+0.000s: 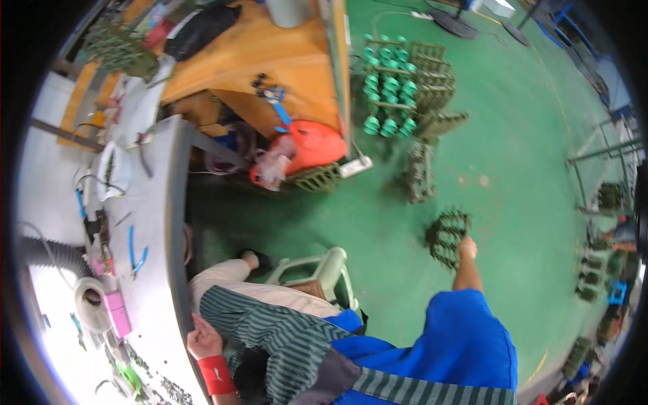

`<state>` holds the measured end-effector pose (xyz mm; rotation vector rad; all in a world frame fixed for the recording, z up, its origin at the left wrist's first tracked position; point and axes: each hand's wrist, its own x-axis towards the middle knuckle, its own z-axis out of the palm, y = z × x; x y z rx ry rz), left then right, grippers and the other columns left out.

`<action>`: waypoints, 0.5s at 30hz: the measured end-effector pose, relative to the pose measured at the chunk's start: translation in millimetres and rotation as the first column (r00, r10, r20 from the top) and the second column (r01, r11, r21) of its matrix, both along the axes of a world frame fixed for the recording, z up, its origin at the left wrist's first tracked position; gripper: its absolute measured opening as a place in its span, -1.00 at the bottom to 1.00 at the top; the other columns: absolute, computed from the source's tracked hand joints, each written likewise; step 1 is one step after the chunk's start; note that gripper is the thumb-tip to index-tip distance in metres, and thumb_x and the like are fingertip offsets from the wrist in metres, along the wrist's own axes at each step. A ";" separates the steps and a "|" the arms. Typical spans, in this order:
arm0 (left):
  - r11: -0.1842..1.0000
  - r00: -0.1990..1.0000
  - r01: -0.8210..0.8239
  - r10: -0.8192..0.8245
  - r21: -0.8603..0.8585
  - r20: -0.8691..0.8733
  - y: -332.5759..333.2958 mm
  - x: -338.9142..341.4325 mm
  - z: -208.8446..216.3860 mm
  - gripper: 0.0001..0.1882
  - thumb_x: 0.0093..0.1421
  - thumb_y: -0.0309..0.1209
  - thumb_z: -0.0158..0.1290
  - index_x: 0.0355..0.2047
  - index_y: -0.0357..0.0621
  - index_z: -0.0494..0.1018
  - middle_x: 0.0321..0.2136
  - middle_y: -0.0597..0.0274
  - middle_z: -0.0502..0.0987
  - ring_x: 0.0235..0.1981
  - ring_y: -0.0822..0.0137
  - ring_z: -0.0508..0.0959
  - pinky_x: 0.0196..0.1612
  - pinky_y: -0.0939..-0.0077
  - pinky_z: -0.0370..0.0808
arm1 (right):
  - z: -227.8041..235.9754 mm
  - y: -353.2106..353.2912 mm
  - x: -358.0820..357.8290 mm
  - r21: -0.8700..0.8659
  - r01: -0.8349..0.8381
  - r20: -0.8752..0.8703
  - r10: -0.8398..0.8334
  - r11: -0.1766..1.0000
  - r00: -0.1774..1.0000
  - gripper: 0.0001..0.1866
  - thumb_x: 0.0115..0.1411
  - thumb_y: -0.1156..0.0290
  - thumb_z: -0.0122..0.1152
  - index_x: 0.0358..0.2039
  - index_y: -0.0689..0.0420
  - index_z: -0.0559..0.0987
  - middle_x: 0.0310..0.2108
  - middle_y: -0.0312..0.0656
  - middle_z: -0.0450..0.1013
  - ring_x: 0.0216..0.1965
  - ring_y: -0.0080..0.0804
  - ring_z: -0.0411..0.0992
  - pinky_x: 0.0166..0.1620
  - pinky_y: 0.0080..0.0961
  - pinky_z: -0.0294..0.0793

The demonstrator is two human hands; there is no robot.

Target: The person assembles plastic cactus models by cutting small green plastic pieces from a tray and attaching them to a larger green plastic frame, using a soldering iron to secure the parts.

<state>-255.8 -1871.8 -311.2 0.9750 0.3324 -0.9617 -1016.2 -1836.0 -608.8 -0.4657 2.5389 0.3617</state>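
Note:
My right hand [466, 247] reaches out over the green floor, its fingers closed on the end of a dark green openwork rack [445, 239] with rows of small rounded pieces. What the rack is, exactly, I cannot make out. Beyond it stands another dark green rack [420, 172] of similar colour. My left hand [204, 339], below a red wristband [217, 375], is at the edge of the grey-white workbench [156, 196]. Its fingers are extended and nothing shows in them.
Light green spools [389, 84] stand in rows beside stacked dark green racks [433, 74]. A pale plastic stool [331, 266] is beside my legs. An orange bag [314, 142] lies under the wooden table [263, 50]. Blue-handled pliers [135, 253] lie on the bench.

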 end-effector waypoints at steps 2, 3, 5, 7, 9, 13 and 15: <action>0.999 0.999 0.043 -0.043 -0.014 0.029 9.4 9.0 -1.8 -0.52 -0.05 -0.73 -0.22 -0.05 -0.49 0.37 0.00 0.01 0.49 0.13 0.16 0.43 0.18 0.33 0.45 | -26.4 2.7 -17.8 -0.048 -0.002 0.071 0.005 0.999 0.997 -0.67 0.10 0.33 0.20 -0.09 0.08 0.56 -0.06 -0.02 0.52 0.03 -0.04 0.46 0.02 -0.18 0.48; 0.999 0.999 0.032 -0.032 0.003 0.029 4.7 0.3 1.5 -0.53 -0.06 -0.73 -0.22 -0.07 -0.48 0.38 -0.02 0.01 0.50 0.11 0.16 0.45 0.17 0.35 0.46 | -37.9 11.7 -28.0 -0.019 -0.054 0.104 0.056 0.998 0.993 -0.62 0.04 0.31 0.27 -0.09 0.08 0.55 -0.04 -0.02 0.51 0.04 -0.03 0.45 0.02 -0.19 0.48; 1.000 0.998 0.014 -0.015 0.014 0.067 -2.8 -14.2 2.6 -0.56 -0.07 -0.72 -0.21 -0.12 -0.48 0.40 -0.07 0.01 0.51 0.06 0.17 0.48 0.14 0.38 0.49 | -55.7 22.2 -45.2 0.023 -0.096 0.108 0.093 0.995 0.990 -0.56 0.03 0.27 0.31 -0.05 0.07 0.53 -0.01 -0.02 0.49 0.06 -0.04 0.44 0.03 -0.19 0.47; 0.999 0.999 -0.038 0.038 0.016 0.002 -6.4 -14.3 -0.7 -0.56 -0.09 -0.72 -0.22 -0.14 -0.47 0.40 -0.10 0.02 0.51 0.00 0.16 0.50 0.14 0.39 0.50 | -58.9 19.3 -56.0 0.033 -0.025 0.148 0.020 0.999 0.989 -0.57 0.04 0.32 0.31 -0.05 0.14 0.55 0.00 -0.04 0.49 0.04 -0.10 0.46 0.00 -0.20 0.50; 0.997 0.997 -0.071 0.071 0.016 0.005 -8.6 -23.6 9.2 -0.55 -0.11 -0.72 -0.24 -0.15 -0.46 0.40 -0.11 0.03 0.51 -0.02 0.15 0.51 0.13 0.39 0.51 | -56.4 -0.9 -48.6 0.172 0.036 0.204 -0.071 0.984 0.976 -0.58 0.03 0.40 0.31 -0.05 0.15 0.57 0.01 -0.06 0.49 0.02 -0.15 0.48 0.00 -0.21 0.51; 0.998 0.998 -0.064 0.064 -0.004 -0.010 -4.0 -24.3 19.9 -0.50 -0.10 -0.76 -0.27 -0.10 -0.45 0.39 -0.11 0.03 0.50 -0.01 0.14 0.50 0.12 0.38 0.51 | -20.7 -80.8 -22.4 0.425 -0.515 0.383 0.368 0.744 0.847 -0.68 0.11 0.27 0.25 -0.13 0.10 0.60 -0.02 -0.12 0.51 -0.08 -0.16 0.52 -0.09 -0.28 0.54; 1.000 0.994 -0.003 0.003 0.001 -0.113 0.3 -20.9 11.9 -0.41 -0.03 -0.78 -0.29 0.09 -0.36 0.27 0.00 -0.01 0.43 0.03 0.11 0.46 0.14 0.32 0.47 | 5.7 -137.5 -9.2 0.173 -0.760 0.501 0.608 0.626 0.615 -0.65 0.14 0.20 0.21 -0.11 0.10 0.57 -0.13 -0.19 0.52 -0.18 -0.22 0.51 -0.15 -0.30 0.54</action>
